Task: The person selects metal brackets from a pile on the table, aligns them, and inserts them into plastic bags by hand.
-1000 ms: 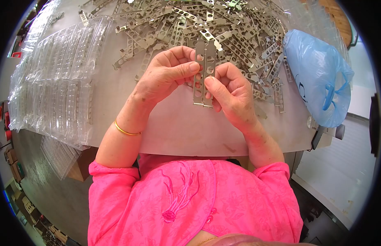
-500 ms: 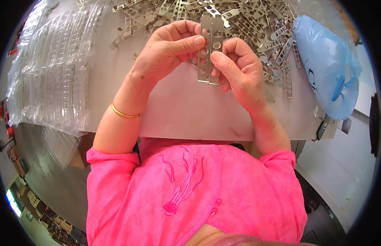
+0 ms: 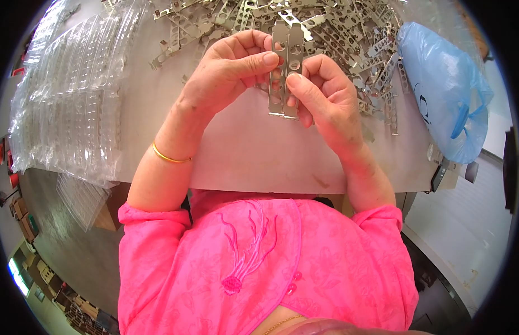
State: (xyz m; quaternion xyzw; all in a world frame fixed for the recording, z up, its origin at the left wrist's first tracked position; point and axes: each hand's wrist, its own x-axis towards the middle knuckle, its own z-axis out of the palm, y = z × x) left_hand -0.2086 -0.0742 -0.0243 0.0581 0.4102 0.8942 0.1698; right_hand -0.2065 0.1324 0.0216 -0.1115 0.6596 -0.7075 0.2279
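Observation:
Two flat perforated metal brackets stand upright side by side in front of me, edges close together. My left hand (image 3: 231, 68) is closed, thumb and fingers pinching the left metal bracket (image 3: 278, 36). On the other side, my right hand (image 3: 331, 101) is closed too, with its thumb against the face of the right metal bracket (image 3: 294, 39). Both strips have a row of round and oblong holes and a narrow bent lower end. Fingers behind the strips are partly hidden. Beyond my hands lies a heap of similar loose brackets (image 3: 349, 42).
Stacked clear plastic trays (image 3: 75, 95) cover the left side of the pale tabletop (image 3: 243, 151). A tied blue plastic bag (image 3: 444, 89) stands at the right. Another clear tray (image 3: 83, 198) sits below the table's left edge, beside a cardboard box (image 3: 110, 209).
Both hands and the two brackets sit very slightly lower in the picture. The grip looks the same.

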